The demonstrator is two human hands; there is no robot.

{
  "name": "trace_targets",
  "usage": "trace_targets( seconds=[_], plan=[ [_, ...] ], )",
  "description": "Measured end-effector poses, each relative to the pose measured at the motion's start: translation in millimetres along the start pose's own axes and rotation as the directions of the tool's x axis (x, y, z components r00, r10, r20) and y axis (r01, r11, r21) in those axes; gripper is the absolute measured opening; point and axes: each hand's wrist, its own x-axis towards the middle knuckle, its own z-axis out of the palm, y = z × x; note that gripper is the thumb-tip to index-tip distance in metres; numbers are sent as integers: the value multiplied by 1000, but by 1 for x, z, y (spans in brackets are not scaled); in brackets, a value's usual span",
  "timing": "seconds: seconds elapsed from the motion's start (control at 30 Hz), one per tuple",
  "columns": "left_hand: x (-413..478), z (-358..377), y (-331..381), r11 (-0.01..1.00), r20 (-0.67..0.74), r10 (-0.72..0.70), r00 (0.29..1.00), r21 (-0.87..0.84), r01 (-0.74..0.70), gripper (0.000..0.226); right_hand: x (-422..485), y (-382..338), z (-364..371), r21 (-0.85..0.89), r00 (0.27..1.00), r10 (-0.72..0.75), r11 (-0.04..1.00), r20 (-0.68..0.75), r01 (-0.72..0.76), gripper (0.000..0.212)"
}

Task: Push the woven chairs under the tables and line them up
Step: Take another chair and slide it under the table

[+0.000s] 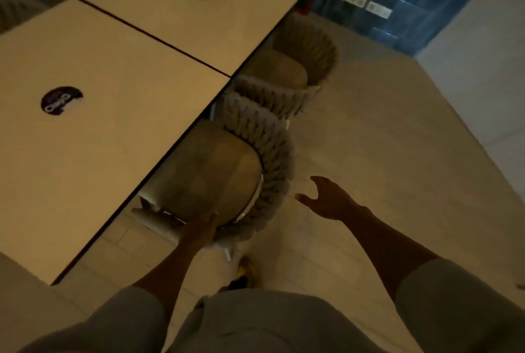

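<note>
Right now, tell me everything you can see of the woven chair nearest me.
The nearest woven chair has a rounded beige seat cushion, a curved back of thick pale braided strands and white legs. It stands upright on the floor, its front tucked under the near table, back sticking out. The left hand rests on its near rim; the right hand hovers apart.

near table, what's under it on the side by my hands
The near table has the nearer woven chair partly under its edge; its seat cushion shows up to the edge. The table hides the seat's front and any legs beneath.
</note>
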Motion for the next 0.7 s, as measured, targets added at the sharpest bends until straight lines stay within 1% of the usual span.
trace_targets(
  seconds=[0.07, 0.13, 0.2, 0.23, 0.3, 0.33, 0.37, 0.4, 0.43, 0.47, 0.5, 0.53, 0.57, 0.6, 0.67, 0.7],
  plan=[
    [21, 7, -7, 999, -4, -36, 999, -27, 36, 54, 32, -4, -16, -20, 999, -40, 999, 8, 40, 97],
    [41, 14, -21, 994, -37, -64, 997, -95, 61, 59, 58, -13, -31, -26, 997, -70, 997, 43, 71, 96],
    [41, 12, -21, 983, -133, -99, 986, -165, 76, 66, 86, -21, -44, 11, 993, -106, 994, 60, 106, 93],
    [41, 10, -22, 977, -202, -120, 972, -197, 79, 68, 104, -25, -51, 39, 989, -135, 990, 64, 133, 89],
    [59, 19, -48, 964, -291, -165, 942, -251, 91, 76, 136, -31, -60, 89, 981, -171, 983, 89, 163, 83],
    [64, 23, -61, 946, -306, -229, 924, -292, 138, 81, 154, -36, -64, 93, 976, -182, 981, 118, 172, 84],
    [71, 30, -75, 905, -322, -339, 884, -367, 213, 79, 173, -42, -67, 77, 969, -200, 979, 142, 190, 86],
    [83, 41, -96, 866, -356, -411, 839, -440, 237, 74, 191, -48, -71, 46, 964, -221, 975, 151, 216, 87],
    [82, 47, -97, 834, -399, -458, 794, -502, 229, 71, 214, -51, -73, 22, 954, -258, 966, 150, 258, 85],
    [67, 46, -81, 823, -431, -492, 756, -514, 242, 69, 234, -57, -75, 2, 947, -285, 958, 147, 288, 77],
    [48, 39, -53, 811, -475, -525, 707, -530, 246, 69, 253, -61, -76, -4, 942, -307, 951, 139, 310, 68],
    [31, 32, -26, 779, -499, -578, 645, -573, 255, 68, 276, -64, -75, -14, 936, -331, 942, 122, 335, 64],
    [21, 27, -3, 739, -506, -631, 587, -623, 257, 67, 295, -66, -76, -17, 932, -347, 936, 104, 350, 67],
    [20, 31, 4, 705, -511, -672, 537, -664, 250, 68, 315, -71, -76, -8, 935, -345, 938, 82, 347, 75],
    [22, 37, 17, 595, -444, -755, 482, -773, 220, 77, 351, -78, -72, 18, 948, -312, 950, 60, 311, 91],
    [26, 42, 16, 554, -428, -779, 458, -812, 183, 82, 367, -81, -70, 29, 955, -289, 957, 59, 288, 93]
  ],
)
